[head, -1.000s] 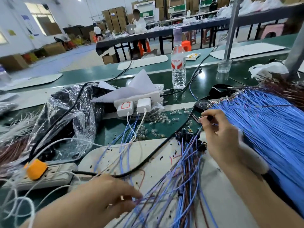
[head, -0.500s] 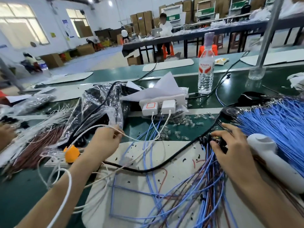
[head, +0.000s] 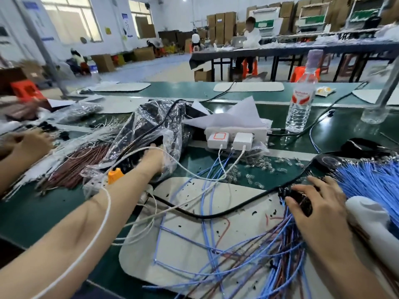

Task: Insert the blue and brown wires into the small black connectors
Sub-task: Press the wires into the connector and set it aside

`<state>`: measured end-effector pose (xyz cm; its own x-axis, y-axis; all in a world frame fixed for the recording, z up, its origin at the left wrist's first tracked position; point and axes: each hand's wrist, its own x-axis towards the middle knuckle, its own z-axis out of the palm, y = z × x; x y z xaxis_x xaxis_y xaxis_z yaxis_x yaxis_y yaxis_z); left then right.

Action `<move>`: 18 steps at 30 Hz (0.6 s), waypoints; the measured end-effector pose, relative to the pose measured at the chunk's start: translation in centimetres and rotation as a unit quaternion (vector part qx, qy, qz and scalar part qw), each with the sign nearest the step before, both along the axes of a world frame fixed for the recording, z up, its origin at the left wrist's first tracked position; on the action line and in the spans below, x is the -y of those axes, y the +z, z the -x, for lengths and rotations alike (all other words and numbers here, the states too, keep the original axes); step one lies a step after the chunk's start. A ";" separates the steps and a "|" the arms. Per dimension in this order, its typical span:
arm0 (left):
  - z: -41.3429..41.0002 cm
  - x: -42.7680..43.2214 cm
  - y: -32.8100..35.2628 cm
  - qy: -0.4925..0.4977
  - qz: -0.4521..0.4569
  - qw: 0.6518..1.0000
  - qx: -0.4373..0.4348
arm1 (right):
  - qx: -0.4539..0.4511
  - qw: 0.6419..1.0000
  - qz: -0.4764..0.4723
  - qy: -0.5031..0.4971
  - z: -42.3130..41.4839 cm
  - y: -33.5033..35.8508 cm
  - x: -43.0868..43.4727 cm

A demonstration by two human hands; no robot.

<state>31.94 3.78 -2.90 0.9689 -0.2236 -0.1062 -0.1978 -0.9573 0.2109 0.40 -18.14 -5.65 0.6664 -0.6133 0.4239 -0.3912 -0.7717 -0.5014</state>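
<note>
Currently left hand (head: 153, 157) inside one bag (head: 149, 124); right hand (head: 319, 206) holds connectors (head: 302, 202).

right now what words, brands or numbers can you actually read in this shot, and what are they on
No text here can be read with confidence.
On the water bottle label: red brand lettering, too blurred to read.
On the blue poster on the far wall: print too small to read.
On the yellow sign by the window: too small to read.
On the white charger: only a red rounded-square outline, no words.
</note>
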 end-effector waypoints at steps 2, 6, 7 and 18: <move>-0.4 0.4 0.0 -0.013 0.046 0.998 0.047 | 0.003 1.000 -0.001 0.004 -0.1 0.0 0.0; -0.3 0.3 0.6 -0.043 0.083 0.996 0.007 | 0.014 1.000 -0.007 0.000 -0.2 -0.2 0.2; 0.0 0.3 0.8 -0.040 0.075 0.996 0.003 | 0.021 1.000 -0.008 -0.002 -0.2 -0.2 0.2; 0.5 0.0 1.3 -0.073 0.062 0.995 -0.041 | 0.041 0.999 -0.021 0.004 -0.2 -0.5 0.1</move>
